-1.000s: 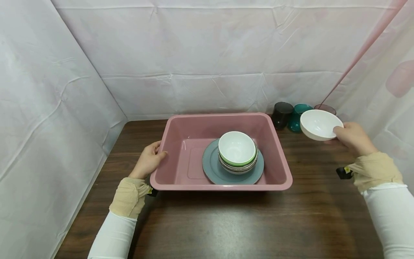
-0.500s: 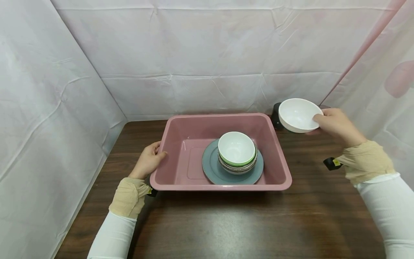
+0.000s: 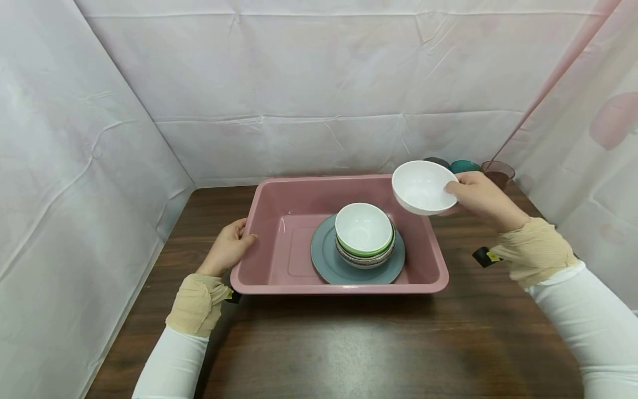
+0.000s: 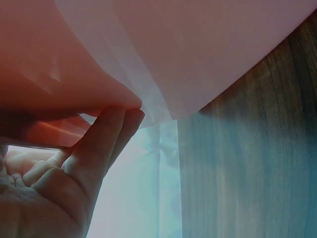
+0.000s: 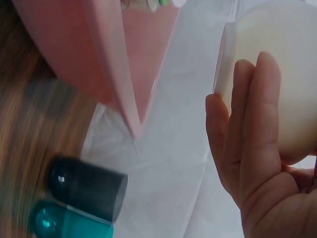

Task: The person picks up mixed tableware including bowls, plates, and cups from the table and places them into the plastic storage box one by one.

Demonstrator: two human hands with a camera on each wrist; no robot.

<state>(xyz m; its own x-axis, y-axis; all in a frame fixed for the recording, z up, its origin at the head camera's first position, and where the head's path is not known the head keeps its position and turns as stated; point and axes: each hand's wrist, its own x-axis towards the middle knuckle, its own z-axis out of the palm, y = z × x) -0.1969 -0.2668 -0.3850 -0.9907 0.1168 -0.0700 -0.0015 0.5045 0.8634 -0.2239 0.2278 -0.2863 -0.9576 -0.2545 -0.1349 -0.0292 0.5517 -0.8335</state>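
Observation:
My right hand (image 3: pixel 480 197) holds a white bowl (image 3: pixel 422 187) by its rim, thumb inside and fingers underneath, above the back right corner of a pink basin (image 3: pixel 279 288). In the right wrist view the fingers (image 5: pixel 260 114) spread along the underside of the bowl (image 5: pixel 297 64). My left hand (image 3: pixel 226 246) grips the basin's left rim, its thumb over the edge; the left wrist view shows fingers (image 4: pixel 101 141) under that rim. Inside the basin, a blue-grey plate (image 3: pixel 324 255) bears a stack of bowls (image 3: pixel 364 228), a white one with a green outside on top.
Behind the right hand, against the curtain, stand a black cup (image 5: pixel 89 188), a teal cup (image 5: pixel 72 220) and a clear reddish cup (image 3: pixel 498 173). White curtains (image 3: pixel 319 83) enclose the back and sides. The brown wooden table (image 3: pixel 339 343) extends in front of the basin.
The right hand has carried the white bowl leftward from in front of the cups to over the basin's back right corner. The left hand stays on the basin's rim.

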